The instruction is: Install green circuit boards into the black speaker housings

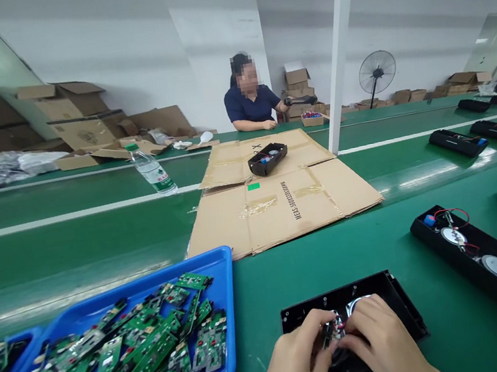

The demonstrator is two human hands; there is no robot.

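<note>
Both hands work inside the black open shell point(351, 314) at six o'clock on the green table point(380, 240). The left hand point(295, 361) and the right hand point(380, 335) pinch small wired parts point(336, 328) between their fingertips. At eight o'clock a blue tray point(205, 268) is heaped with green circuit boards point(134, 355). At three o'clock a second black shell point(487, 261) holds two round speakers and red wires. Another, at twelve o'clock, sits on flattened cardboard point(280, 206).

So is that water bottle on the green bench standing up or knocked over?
Upright, leaning slightly in the wide-angle view. The water bottle stands on its base on the green bench, green cap on top.
</note>
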